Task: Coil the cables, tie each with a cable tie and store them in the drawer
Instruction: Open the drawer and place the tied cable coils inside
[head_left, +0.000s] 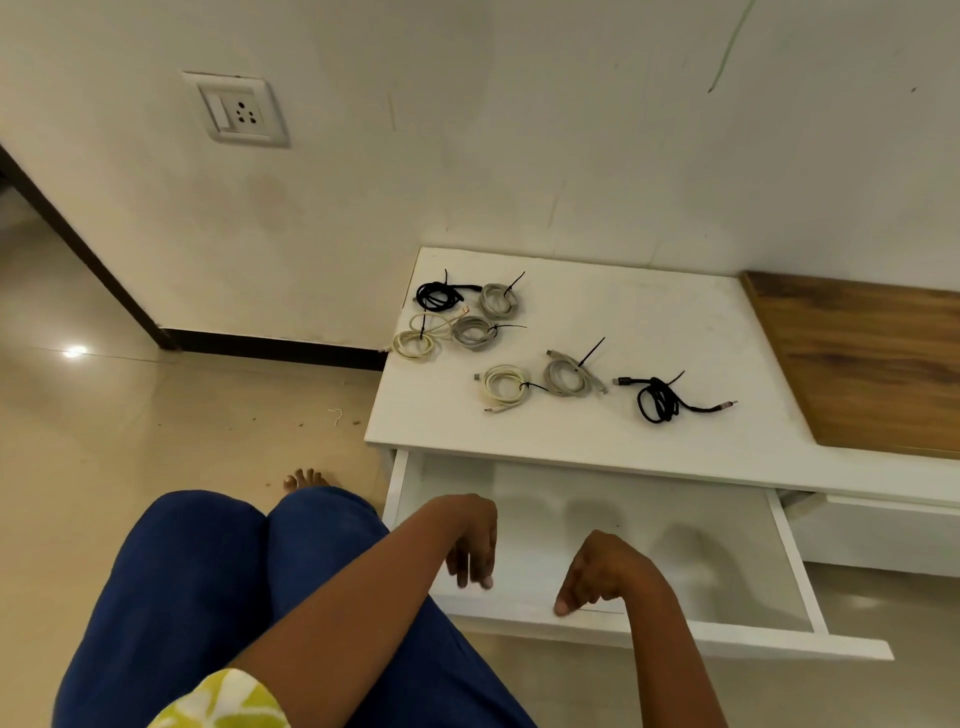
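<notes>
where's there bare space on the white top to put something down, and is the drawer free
Bare: the white top right of the black coil, up to the wood panel, and its front strip. Crowded: the back-left cluster. The open drawer holds nothing; only the left hand and right hand are over it.

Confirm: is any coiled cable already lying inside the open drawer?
No. The drawer shows only its bare floor, and all seven tied cables sit on the white cabinet top.

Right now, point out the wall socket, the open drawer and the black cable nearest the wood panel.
Socket (236, 109): head view, faceplate middle.
Drawer (789, 556): head view, right wall.
Black cable (658, 401): head view, coil.
</notes>
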